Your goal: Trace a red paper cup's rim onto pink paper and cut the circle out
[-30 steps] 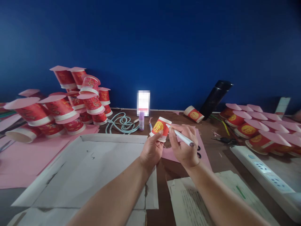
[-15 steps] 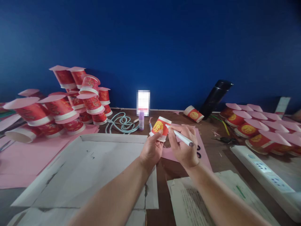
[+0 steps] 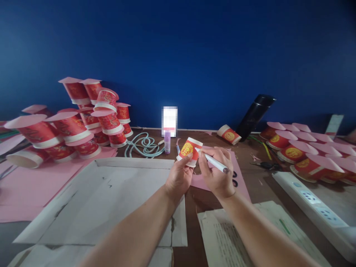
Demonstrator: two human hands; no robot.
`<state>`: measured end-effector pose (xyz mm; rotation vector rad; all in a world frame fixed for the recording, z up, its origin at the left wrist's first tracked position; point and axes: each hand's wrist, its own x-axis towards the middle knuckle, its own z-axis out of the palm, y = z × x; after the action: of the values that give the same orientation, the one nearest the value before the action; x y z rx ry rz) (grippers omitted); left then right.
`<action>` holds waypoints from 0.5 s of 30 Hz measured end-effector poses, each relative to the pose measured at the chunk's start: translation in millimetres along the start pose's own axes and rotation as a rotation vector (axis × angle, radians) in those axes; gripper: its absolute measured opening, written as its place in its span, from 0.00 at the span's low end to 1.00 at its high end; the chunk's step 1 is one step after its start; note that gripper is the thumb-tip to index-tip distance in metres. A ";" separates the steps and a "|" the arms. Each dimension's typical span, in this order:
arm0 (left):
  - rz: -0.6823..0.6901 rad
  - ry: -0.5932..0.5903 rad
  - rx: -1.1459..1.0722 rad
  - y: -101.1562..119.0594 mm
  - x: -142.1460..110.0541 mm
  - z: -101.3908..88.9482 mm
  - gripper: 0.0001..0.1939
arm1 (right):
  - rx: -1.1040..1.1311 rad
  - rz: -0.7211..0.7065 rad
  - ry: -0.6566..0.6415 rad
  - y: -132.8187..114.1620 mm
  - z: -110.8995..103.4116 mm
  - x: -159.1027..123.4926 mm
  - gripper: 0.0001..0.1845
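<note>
Head view: left hand [image 3: 178, 178] grips a cup [image 3: 191, 147] near the tray edge [image 3: 139, 163], right hand [image 3: 219, 176] a marker [image 3: 216, 163], open room above.

White marker [image 3: 215, 162] shifted slightly left, nearer gold emblem [image 3: 187, 149].

Craft workspace: stacked paper cups [image 3: 69, 127], pink paper sheets [image 3: 30, 189], scissors [image 3: 235, 183].

The central cup [image 3: 191, 150] is red, white-edged, with a round yellow emblem; toward four o'clock, the pen [image 3: 218, 164] is white with a dark end. At nine o'clock, stacked cups [image 3: 69, 128] show red with gold motifs beneath pink discs [image 3: 26, 121]. The wall [image 3: 178, 59] at twelve is deep blue, the flask [image 3: 253, 115] at two black.
</note>
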<state>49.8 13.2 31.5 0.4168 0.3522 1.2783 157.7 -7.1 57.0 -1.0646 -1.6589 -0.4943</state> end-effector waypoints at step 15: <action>-0.010 0.046 0.005 0.7 -0.7 2.1 0.11 | 0.009 -0.010 -0.008 -1.6 -0.1 -1.0 0.04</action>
<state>50.0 12.4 33.6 0.3904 0.3958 1.2791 156.5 -8.4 56.5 -1.0535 -1.6729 -0.4886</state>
